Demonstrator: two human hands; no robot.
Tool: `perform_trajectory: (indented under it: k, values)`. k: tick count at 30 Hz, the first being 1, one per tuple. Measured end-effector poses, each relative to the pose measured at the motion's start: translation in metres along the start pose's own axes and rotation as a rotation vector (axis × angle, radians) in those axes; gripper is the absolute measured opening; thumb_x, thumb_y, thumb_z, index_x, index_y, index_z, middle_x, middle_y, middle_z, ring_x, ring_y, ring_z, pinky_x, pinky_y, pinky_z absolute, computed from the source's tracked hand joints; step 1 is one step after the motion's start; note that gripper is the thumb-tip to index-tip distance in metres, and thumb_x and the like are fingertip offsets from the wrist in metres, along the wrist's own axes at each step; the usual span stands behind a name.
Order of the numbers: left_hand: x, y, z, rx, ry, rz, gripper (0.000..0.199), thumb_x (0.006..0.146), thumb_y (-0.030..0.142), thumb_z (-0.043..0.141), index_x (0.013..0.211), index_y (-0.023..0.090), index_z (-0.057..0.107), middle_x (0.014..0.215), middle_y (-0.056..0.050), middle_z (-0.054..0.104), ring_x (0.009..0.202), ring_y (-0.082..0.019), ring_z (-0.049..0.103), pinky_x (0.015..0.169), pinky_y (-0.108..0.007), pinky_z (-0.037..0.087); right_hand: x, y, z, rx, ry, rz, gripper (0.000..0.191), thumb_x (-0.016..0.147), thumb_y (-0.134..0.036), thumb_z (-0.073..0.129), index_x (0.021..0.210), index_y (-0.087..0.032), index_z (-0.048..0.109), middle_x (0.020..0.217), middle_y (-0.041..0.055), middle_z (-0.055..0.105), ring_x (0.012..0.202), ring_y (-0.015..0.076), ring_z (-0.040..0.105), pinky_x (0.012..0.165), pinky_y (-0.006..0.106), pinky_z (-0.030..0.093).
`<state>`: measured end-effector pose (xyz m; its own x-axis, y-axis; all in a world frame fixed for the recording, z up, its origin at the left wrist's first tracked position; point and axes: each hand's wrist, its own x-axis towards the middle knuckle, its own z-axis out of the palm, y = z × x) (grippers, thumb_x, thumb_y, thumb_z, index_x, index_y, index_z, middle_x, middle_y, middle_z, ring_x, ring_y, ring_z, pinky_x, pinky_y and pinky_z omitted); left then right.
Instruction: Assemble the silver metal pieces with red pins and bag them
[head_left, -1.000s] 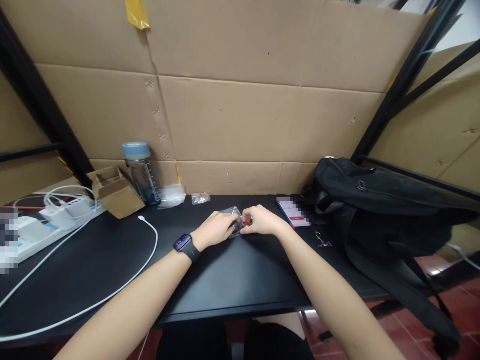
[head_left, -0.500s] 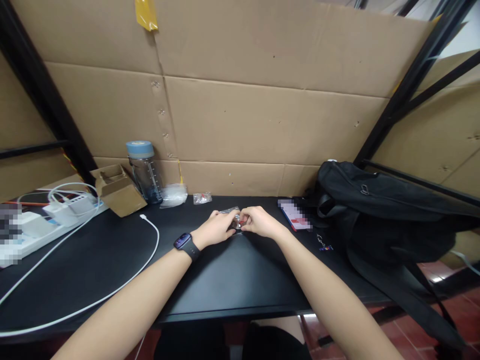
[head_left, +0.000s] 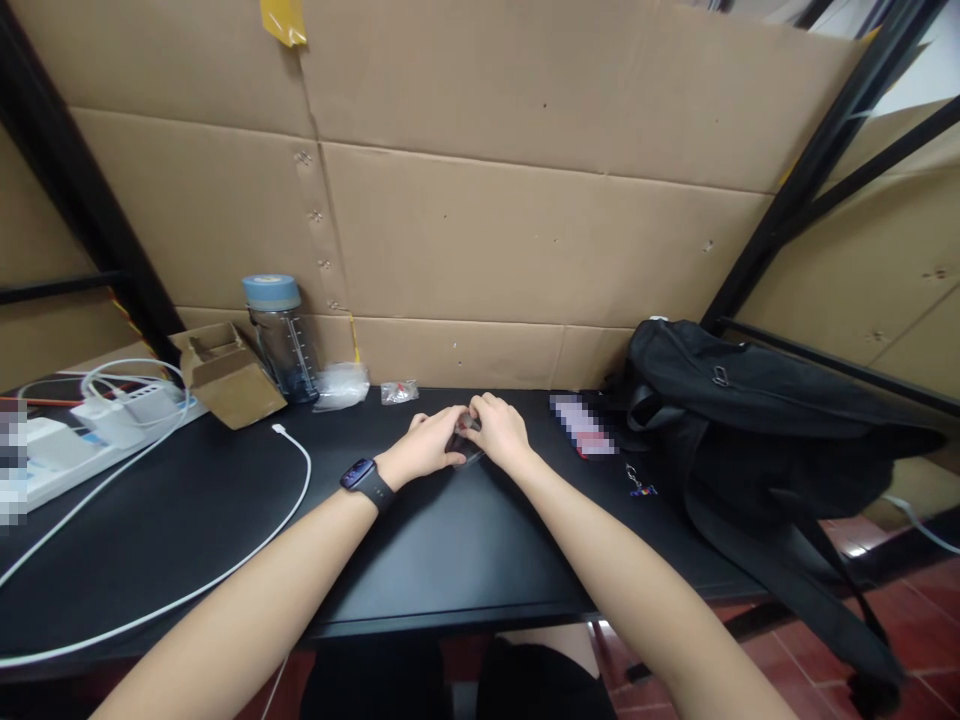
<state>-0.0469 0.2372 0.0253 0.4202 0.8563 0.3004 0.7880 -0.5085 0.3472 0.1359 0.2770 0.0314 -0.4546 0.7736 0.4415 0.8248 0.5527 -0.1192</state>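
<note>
At the middle of the black table, my left hand (head_left: 427,447) and my right hand (head_left: 497,432) meet over a small clear plastic bag (head_left: 471,457) with something reddish in it. Fingers of both hands are closed on the bag and hide most of it. A dark smartwatch (head_left: 360,474) is on my left wrist. Further back to the left lies another small clear bag with a red item (head_left: 399,392), beside a stack of clear plastic wrap (head_left: 342,386).
On the left are a blue-lidded bottle (head_left: 281,340), an open cardboard box (head_left: 232,380), a white power strip (head_left: 52,470) and a white cable (head_left: 306,470). A phone (head_left: 581,425), a keychain (head_left: 641,488) and a black backpack (head_left: 780,400) are on the right.
My right hand has moved slightly left and up, its fingers now nearer my left hand and covering more of the bag. The whole view has shifted a little.
</note>
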Motion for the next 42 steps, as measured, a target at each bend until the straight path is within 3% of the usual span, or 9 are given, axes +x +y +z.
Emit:
perform_trajectory:
  k: [8,13,15,19,24,30,33,37,42]
  values:
    - [-0.003,0.003,-0.011,0.121,0.047,0.077,0.083,0.073,0.04,0.082,0.142,0.03,0.038,0.142,-0.012,0.054,0.133,-0.032,0.048,0.107,-0.047,0.031,-0.002,-0.008,0.009,0.008,0.007,0.092,0.022,0.086,-0.03,0.067,0.103,-0.021,0.057,0.107,0.0101,0.062,0.099,0.0263,0.057,0.083,0.037,0.039]
    - [-0.007,0.001,-0.026,0.082,0.07,0.084,0.036,0.094,0.033,0.053,0.129,0.026,0.052,0.132,-0.009,0.062,0.121,-0.026,0.057,0.106,-0.044,0.035,-0.003,0.016,-0.011,0.294,-0.16,-0.093,0.028,0.081,-0.04,0.074,0.098,-0.023,0.059,0.105,0.0034,0.061,0.102,0.0234,0.057,0.088,0.037,0.036]
    - [-0.008,0.0,-0.028,0.071,0.066,0.086,0.031,0.092,0.021,0.048,0.122,0.026,0.056,0.125,-0.007,0.066,0.117,-0.024,0.059,0.106,-0.042,0.035,-0.004,0.031,-0.02,0.392,-0.171,-0.153,0.011,0.093,-0.027,0.059,0.103,-0.024,0.06,0.106,0.0024,0.062,0.102,0.0193,0.057,0.09,0.035,0.036]
    - [-0.007,0.004,-0.023,0.097,0.06,0.101,0.042,0.079,0.018,0.061,0.12,0.029,0.058,0.122,-0.003,0.067,0.115,-0.025,0.06,0.101,-0.04,0.036,-0.006,0.049,-0.026,0.348,-0.174,-0.144,0.035,0.084,0.0,0.05,0.106,-0.024,0.063,0.109,0.0032,0.061,0.106,0.0183,0.056,0.09,0.033,0.037]
    - [-0.004,0.006,-0.018,0.13,0.107,0.029,0.014,0.091,0.031,0.058,0.103,0.026,0.062,0.105,-0.002,0.072,0.103,-0.023,0.063,0.094,-0.039,0.034,-0.004,0.043,-0.02,0.38,-0.228,-0.18,0.022,0.076,-0.018,0.078,0.096,-0.023,0.07,0.104,0.0031,0.064,0.098,0.0184,0.058,0.086,0.031,0.04]
    - [-0.004,-0.001,-0.024,0.155,0.146,-0.071,0.017,0.099,0.036,0.046,0.096,0.025,0.058,0.085,0.002,0.071,0.082,-0.02,0.064,0.095,-0.041,0.031,-0.002,0.04,-0.023,0.493,-0.124,-0.138,0.006,0.087,-0.022,0.068,0.083,-0.02,0.072,0.08,0.0007,0.069,0.075,0.0135,0.062,0.076,0.025,0.043]
    - [-0.003,-0.003,-0.02,0.099,0.135,-0.084,0.018,0.1,0.037,0.042,0.1,0.025,0.054,0.092,0.0,0.073,0.087,-0.02,0.066,0.096,-0.041,0.03,-0.001,0.042,-0.023,0.579,-0.141,-0.035,0.009,0.087,-0.026,0.066,0.082,-0.019,0.07,0.075,0.0002,0.07,0.065,0.0119,0.062,0.067,0.023,0.043]
    - [-0.001,-0.003,-0.014,0.04,0.124,-0.085,0.024,0.09,0.037,0.061,0.109,0.027,0.051,0.106,-0.002,0.074,0.104,-0.024,0.066,0.098,-0.041,0.029,-0.001,0.045,-0.021,0.642,-0.143,0.043,0.011,0.083,-0.028,0.066,0.079,-0.018,0.069,0.069,-0.0002,0.07,0.059,0.0117,0.062,0.062,0.023,0.044]
    - [-0.001,0.002,-0.019,-0.019,0.186,-0.137,0.014,0.093,0.032,0.055,0.106,0.028,0.053,0.098,0.0,0.078,0.101,-0.023,0.068,0.1,-0.042,0.027,0.001,0.05,-0.018,0.784,-0.179,0.132,0.013,0.082,-0.029,0.066,0.078,-0.017,0.066,0.064,-0.0001,0.068,0.048,0.0099,0.057,0.052,0.021,0.042]
